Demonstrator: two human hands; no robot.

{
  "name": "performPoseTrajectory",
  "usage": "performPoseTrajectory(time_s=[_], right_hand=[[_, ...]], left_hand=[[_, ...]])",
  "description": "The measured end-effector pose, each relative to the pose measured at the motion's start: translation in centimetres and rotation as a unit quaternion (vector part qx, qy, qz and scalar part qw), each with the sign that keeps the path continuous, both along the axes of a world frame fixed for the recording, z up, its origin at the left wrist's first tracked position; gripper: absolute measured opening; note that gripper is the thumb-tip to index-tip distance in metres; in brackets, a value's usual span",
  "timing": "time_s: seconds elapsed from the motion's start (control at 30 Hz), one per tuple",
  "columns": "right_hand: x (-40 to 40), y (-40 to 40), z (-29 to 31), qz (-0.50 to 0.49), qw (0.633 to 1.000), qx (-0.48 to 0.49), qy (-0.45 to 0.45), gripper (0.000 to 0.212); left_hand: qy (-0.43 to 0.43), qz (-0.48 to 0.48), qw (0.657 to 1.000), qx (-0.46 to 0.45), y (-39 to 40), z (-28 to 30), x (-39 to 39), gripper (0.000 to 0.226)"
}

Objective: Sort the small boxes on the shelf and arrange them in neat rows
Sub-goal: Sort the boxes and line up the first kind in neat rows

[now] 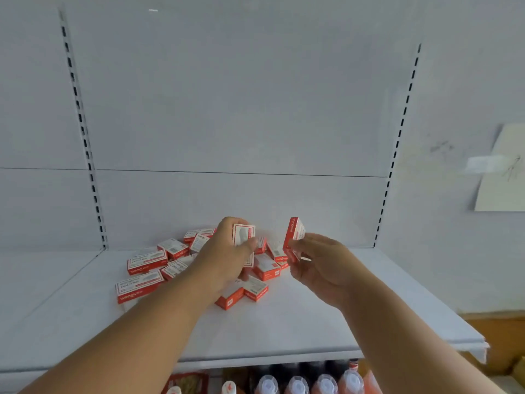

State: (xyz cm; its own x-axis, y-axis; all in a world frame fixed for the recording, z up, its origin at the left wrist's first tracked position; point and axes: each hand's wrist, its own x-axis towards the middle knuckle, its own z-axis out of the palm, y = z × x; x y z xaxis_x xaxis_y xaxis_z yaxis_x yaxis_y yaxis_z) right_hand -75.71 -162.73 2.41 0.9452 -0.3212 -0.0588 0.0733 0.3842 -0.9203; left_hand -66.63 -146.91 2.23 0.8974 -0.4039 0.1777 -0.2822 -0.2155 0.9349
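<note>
Head view is showing the shelf [312, 322] carrying a loose pile [176, 265] of red-white boxes at its middle. The left hand [227, 251] is gripping one box [243, 234] and the right hand [318, 260] is pinching another [295, 233], both above the pile. They are looking light, stiff and smooth, so holding by the long sides seems best.

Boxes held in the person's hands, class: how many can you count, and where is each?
2. One box is gripped upright in the left hand; another box is pinched on end by the right hand. More could be hidden behind the left palm.

White shelf [326, 314]; loose heap of small red-white boxes [147, 263] lying near back centre.
</note>
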Motion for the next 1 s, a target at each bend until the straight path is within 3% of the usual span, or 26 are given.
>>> performPoseTrajectory(time_s=[0.13,0.2,0.27,0.4,0.5,0.67,0.73,0.87,1.0], right_hand=[[-1.4,-2.8,0.3,-0.068,0.995,-0.066,-0.021,0.034],[-2.3,-5.2,0.3,-0.087,0.991,-0.096,-0.021,0.045],[-3.2,-8.0,0.4,-0.082,0.989,-0.118,-0.018,0.050],[-4.7,-14.2,0.5,-0.066,0.989,-0.135,-0.001,0.040],[-5.0,-19.0,0.1,-0.044,0.988,-0.143,0.033,0.035],[-3.9,-25.1,-1.3,0.029,0.978,-0.196,0.060,0.033],[-2.9,-26.0,-2.0,0.028,0.946,-0.310,0.092,0.036],[-1.3,-26.7,-2.8,0.029,0.778,-0.611,0.145,0.045],[-1.2,-27.0,-2.4,0.092,0.709,-0.681,0.161,0.065]], left_hand=[[0.134,-0.072,0.976,-0.154,-3.8,0.5,-1.4,0.051],[0.155,-0.111,0.969,-0.157,-5.9,0.8,-2.3,0.062],[0.144,-0.151,0.972,-0.112,-8.2,0.8,-2.9,0.073],[0.106,-0.181,0.978,-0.013,-13.4,0.3,-4.0,0.081],[0.000,-0.142,0.984,0.108,-17.8,-0.5,-4.3,0.073],[-0.136,-0.099,0.954,0.250,-23.3,-1.1,-4.5,0.048],[-0.153,-0.090,0.945,0.275,-24.4,-1.6,-3.9,0.030],[-0.127,-0.079,0.931,0.334,-25.1,-2.8,-2.2,0.032],[-0.123,-0.078,0.915,0.376,-25.1,-3.1,-1.3,0.050]])
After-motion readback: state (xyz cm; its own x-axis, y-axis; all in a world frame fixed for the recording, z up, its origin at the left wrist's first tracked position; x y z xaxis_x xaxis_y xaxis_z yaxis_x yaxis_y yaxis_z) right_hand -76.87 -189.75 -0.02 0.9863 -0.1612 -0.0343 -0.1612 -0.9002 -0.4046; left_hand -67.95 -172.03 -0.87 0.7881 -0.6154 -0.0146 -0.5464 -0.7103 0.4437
